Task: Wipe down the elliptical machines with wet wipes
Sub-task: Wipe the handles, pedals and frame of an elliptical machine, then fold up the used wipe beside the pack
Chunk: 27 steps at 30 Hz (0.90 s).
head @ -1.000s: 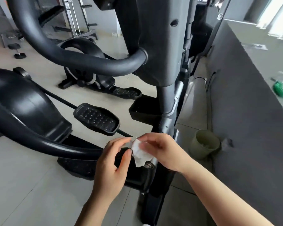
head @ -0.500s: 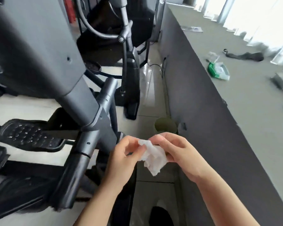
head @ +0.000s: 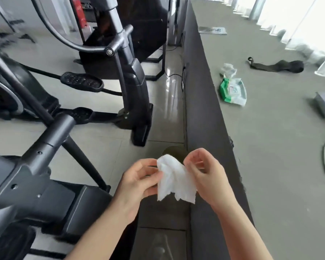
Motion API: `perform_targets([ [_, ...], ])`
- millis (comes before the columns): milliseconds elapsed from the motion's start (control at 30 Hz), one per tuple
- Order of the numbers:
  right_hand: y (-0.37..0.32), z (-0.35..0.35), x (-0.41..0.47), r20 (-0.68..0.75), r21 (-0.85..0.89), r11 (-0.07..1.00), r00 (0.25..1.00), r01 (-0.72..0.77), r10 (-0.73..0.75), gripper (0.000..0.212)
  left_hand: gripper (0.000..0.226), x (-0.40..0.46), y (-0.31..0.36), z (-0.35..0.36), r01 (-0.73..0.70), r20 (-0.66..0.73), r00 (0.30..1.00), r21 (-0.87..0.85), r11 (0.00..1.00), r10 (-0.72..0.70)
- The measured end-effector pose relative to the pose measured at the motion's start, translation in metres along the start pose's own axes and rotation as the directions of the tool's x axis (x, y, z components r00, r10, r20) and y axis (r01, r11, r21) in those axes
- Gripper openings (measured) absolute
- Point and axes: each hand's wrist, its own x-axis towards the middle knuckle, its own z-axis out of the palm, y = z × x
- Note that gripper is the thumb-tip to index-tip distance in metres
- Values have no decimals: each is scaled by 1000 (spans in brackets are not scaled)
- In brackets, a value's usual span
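Observation:
A crumpled white wet wipe [head: 174, 180] hangs between both hands at the lower middle. My left hand [head: 137, 182] pinches its left edge, and my right hand [head: 207, 175] pinches its right edge with curled fingers. The nearest elliptical machine [head: 36, 177], dark grey, fills the lower left, apart from the hands. A second elliptical [head: 131, 76] stands farther back with its pedal [head: 82, 81]. A green and white wet wipe pack [head: 233, 91] lies on the grey ledge [head: 270, 147] to the right.
A dark grey low wall [head: 201, 109] runs from the far end to my right arm. A green bin [head: 174, 152] sits on the tiled floor behind the wipe, mostly hidden. A black strap [head: 276, 65] and papers [head: 212, 30] lie on the ledge.
The view has swung right, away from the near elliptical toward the ledge. Both hands have come off the machine's frame and spread the wipe wider between them.

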Motion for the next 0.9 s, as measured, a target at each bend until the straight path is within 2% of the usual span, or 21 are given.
perform_targets([
  [67, 7, -7, 7, -18, 47, 999, 1000, 1, -1, 21, 20, 17, 3, 14, -2, 1, 1000, 47, 999, 1],
  [133, 14, -14, 17, 63, 93, 995, 997, -47, 42, 13, 18, 34, 8, 27, -16, 28, 1000, 78, 997, 14],
  [233, 25, -26, 40, 138, 57, 991, 984, -118, 110, 16, 16, 61, 17, 43, -39, 81, 996, 68, 997, 33],
  [333, 32, -33, 71, 120, 16, 991, 984, -136, 134, 9, 15, 91, 23, 57, -10, 176, 984, 28, 1000, 5],
  [400, 32, -35, 99, 92, 31, 990, 986, -140, 136, 14, 13, 120, 29, 61, 6, 165, 986, -18, 1000, -3],
  [467, 27, -38, 135, 92, 65, 985, 984, -158, 152, 22, 20, 153, 37, 59, 19, 97, 995, -54, 998, -14],
  [533, 18, -40, 175, 114, 87, 982, 981, -170, 160, 19, 23, 189, 49, 55, -26, 77, 997, -11, 1000, 27],
  [667, -1, -42, 263, 70, 169, 975, 988, -147, 137, 8, 31, 279, 88, 50, -184, 129, 978, 153, 971, 165],
  [700, -5, -43, 283, 91, 199, 965, 984, -168, 153, 14, 32, 303, 101, 51, -216, 161, 969, 173, 961, 189],
  [767, -9, -44, 315, 146, 247, 939, 967, -238, 206, 41, 35, 342, 123, 57, -259, 235, 949, 194, 946, 212],
  [833, -9, -45, 341, 98, 186, 944, 961, -273, 259, 56, 36, 376, 137, 67, -277, 308, 929, 210, 938, 206],
  [900, -7, -47, 363, -2, 57, 961, 963, -270, 270, 57, 35, 404, 145, 81, -273, 374, 911, 224, 936, 176],
])
